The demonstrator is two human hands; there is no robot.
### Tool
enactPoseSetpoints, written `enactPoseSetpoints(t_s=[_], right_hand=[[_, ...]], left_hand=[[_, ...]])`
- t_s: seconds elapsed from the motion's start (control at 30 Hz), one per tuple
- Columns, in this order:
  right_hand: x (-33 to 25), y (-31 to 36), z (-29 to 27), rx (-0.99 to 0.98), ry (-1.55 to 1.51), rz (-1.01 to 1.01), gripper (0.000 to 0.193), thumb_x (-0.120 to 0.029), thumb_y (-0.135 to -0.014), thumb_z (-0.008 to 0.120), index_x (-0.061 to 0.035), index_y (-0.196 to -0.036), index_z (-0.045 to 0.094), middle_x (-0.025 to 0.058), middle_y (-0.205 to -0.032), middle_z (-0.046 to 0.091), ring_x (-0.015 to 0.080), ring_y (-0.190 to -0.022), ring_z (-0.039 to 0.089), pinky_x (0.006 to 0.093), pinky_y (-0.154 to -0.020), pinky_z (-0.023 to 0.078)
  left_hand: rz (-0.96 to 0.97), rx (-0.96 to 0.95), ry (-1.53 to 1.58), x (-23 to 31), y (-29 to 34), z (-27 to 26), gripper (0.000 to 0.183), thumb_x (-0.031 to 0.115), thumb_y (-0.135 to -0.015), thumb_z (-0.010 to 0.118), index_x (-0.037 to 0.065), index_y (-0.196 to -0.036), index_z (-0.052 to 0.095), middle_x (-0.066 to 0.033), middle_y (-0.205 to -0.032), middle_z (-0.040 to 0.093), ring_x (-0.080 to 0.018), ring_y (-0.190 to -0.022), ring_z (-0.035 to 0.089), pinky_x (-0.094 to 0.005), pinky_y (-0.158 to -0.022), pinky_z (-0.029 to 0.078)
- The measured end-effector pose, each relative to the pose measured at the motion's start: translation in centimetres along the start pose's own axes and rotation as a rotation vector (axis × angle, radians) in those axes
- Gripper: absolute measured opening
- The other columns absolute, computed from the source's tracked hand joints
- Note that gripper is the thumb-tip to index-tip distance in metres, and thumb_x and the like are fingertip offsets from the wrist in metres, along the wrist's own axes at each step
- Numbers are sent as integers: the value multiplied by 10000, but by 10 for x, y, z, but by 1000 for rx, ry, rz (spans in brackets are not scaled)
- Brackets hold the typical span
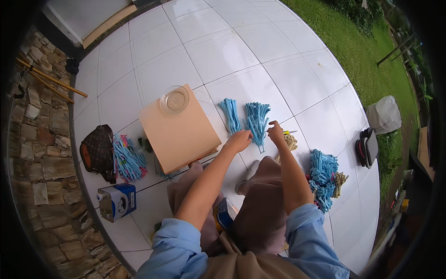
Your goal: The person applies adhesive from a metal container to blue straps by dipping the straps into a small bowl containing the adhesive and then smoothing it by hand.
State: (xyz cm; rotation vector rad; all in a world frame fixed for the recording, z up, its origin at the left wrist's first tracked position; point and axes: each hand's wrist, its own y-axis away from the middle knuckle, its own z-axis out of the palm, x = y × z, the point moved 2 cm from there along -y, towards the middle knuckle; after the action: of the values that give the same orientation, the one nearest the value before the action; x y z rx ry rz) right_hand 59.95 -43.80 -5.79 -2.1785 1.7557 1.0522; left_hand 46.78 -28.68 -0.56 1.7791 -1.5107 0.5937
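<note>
Two bundles of light-blue thin stalks lie on the tiled floor before me, a smaller bundle [230,114] at left and a fuller bundle [257,118] beside it. My left hand [239,141] is at the lower left of the fuller bundle, fingers drawn together; what they pinch, if anything, is too small to see. On the other side of that bundle, my right hand [276,133] has its index finger and thumb apart, with nothing visible between them. Just past the right hand lie a small yellow-handled tool [288,132] and a bundle of beige stalks [291,142], partly hidden.
A beige board [181,135] carries a clear glass dish [174,100]. To the left are a brown patterned bag [96,149], blue-and-pink stalks [128,158] and a metal can [117,202]. Blue bundles [323,167] lie at right, before a black case [367,148] and white sack [384,115].
</note>
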Motion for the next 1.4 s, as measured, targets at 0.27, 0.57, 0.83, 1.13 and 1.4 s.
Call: enactPoseSetpoints(t_s=[0.27, 0.57, 0.83, 1.13, 1.4], right_hand=[[50, 32, 89, -228, -15, 136, 810, -122, -665, 691, -42, -1295, 187, 303, -911, 576, 417, -796, 610, 467, -718, 497], [4, 38, 39, -11, -101, 159, 645, -103, -794, 481, -55, -1346, 152, 224, -749, 618, 390, -681, 613, 469, -627, 456], [-140, 76, -80, -14, -157, -232, 725, -78, -836, 546, -73, -1384, 71, 182, -726, 626, 321, -670, 631, 388, -622, 476], [-191, 108, -130, -74, -1270, -323, 887, -139, -852, 615, -117, -1388, -91, 237, -1127, 545, 258, -952, 597, 367, -851, 459], [-187, 99, -138, 289, -1001, -445, 849, 33, -847, 533, -108, -1417, -79, 86, -747, 573, 145, -655, 552, 255, -646, 471]], left_hand=[[-535, -85, 213, -75, -62, 122, 480, 117, -786, 548, -46, -1133, 259, -351, -1035, 538, -462, -999, 534, -495, -862, 426], [-786, 203, 983, -50, -80, 126, 482, 165, -818, 589, 114, -1078, 186, -219, -1017, 492, -262, -681, 619, -345, -550, 544], [-478, 205, 1591, 47, -67, -52, 158, 208, -919, 499, 53, -949, 507, -35, -873, 566, -137, -747, 556, -255, -667, 471], [7, 87, 420, 122, 28, -114, 248, 211, -889, 572, -1, -1011, 533, -107, -878, 610, -189, -791, 594, -311, -666, 453], [180, 297, 435, 115, 16, -112, 173, 147, -891, 527, 23, -991, 461, -80, -800, 565, -168, -710, 535, -309, -650, 440]])
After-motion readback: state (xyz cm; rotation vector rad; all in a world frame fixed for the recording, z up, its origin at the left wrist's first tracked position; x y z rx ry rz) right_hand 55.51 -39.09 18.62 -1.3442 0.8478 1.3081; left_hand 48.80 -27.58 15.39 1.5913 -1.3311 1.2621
